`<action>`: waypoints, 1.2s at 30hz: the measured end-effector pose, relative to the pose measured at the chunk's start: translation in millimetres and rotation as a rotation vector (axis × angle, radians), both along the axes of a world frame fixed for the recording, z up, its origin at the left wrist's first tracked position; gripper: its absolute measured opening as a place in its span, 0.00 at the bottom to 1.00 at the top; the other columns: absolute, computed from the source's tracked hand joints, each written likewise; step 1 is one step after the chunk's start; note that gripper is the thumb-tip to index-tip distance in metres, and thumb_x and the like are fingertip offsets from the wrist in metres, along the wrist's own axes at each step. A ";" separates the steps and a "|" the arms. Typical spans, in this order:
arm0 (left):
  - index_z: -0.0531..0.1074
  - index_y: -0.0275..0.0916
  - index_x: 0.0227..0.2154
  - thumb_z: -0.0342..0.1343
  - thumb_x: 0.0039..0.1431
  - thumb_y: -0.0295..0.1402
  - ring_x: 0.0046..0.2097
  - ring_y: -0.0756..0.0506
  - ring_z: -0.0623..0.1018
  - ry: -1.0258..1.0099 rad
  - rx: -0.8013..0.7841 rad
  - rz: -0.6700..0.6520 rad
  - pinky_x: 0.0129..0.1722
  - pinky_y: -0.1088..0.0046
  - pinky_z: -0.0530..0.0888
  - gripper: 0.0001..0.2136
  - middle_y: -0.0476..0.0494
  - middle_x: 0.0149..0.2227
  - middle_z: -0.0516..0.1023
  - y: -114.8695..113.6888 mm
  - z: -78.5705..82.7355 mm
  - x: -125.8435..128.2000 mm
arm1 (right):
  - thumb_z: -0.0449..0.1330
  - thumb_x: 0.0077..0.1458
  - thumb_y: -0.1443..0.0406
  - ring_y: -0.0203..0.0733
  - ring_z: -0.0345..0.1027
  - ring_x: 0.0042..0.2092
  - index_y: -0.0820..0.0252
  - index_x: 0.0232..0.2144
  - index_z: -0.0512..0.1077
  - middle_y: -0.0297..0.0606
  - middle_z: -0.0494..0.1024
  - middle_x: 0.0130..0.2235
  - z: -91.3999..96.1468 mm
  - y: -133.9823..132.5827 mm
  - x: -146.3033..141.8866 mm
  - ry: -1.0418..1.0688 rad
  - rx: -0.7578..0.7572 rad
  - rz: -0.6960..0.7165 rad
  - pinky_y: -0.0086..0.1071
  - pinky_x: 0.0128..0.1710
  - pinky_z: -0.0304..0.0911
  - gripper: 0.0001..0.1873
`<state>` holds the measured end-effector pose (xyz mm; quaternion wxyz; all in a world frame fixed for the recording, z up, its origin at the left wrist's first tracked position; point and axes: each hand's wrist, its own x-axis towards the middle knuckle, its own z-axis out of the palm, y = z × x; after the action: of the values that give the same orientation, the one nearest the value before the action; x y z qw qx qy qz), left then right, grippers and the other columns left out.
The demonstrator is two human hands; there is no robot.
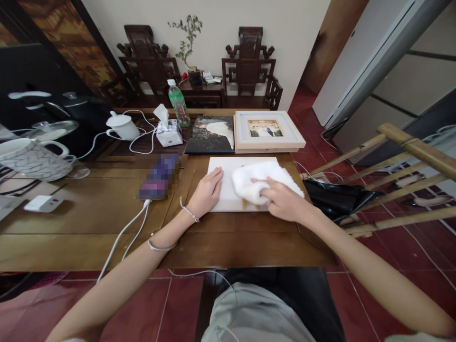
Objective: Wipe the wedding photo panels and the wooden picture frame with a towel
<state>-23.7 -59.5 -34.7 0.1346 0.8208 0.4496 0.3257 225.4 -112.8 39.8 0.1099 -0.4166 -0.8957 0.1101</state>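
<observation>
A white picture frame (223, 166) lies flat on the wooden table (107, 223) in front of me. My left hand (207, 191) rests on the frame's left edge, fingers laid flat, holding it down. On the frame's right half my right hand (281, 200) presses a bunched white cloth (265, 179), with fingers curled into it. The cloth covers most of that half of the frame.
Behind the frame lie a dark photo print (211, 134) and a second white framed photo (268, 131). A tissue box (168, 130), green bottle (178, 103), white mugs (123, 126), a blurred phone (159, 176) with white cable sit left. A bamboo chair (395, 175) stands right.
</observation>
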 end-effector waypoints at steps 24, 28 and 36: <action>0.67 0.30 0.54 0.43 0.64 0.28 0.64 0.38 0.64 0.150 0.039 -0.011 0.62 0.53 0.63 0.18 0.30 0.59 0.67 0.2 -2.4 -1.3 | 0.48 0.44 0.74 0.51 0.70 0.41 0.60 0.32 0.73 0.44 0.77 0.34 9.3 -15.8 32.3 -0.063 -0.067 -0.241 0.40 0.41 0.65 0.16; 0.68 0.30 0.54 0.43 0.64 0.28 0.63 0.38 0.64 0.141 0.047 -0.024 0.62 0.54 0.63 0.18 0.30 0.59 0.67 0.9 -3.2 -2.4 | 0.47 0.46 0.75 0.48 0.69 0.38 0.61 0.33 0.70 0.44 0.77 0.36 4.6 44.2 2.2 0.064 -0.045 -0.234 0.38 0.39 0.62 0.15; 0.65 0.36 0.57 0.43 0.62 0.25 0.63 0.38 0.64 0.039 0.006 -0.065 0.63 0.52 0.61 0.21 0.35 0.60 0.67 1.5 -0.9 -3.3 | 0.48 0.46 0.78 0.61 0.44 0.66 0.62 0.43 0.73 0.49 0.67 0.59 -15.8 36.7 -61.6 -0.053 0.029 -0.021 0.69 0.58 0.39 0.24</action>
<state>-26.9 -58.0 -35.6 0.1338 0.8416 0.4243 0.3063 163.7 -76.1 24.0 0.0933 -0.4272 -0.8953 0.0847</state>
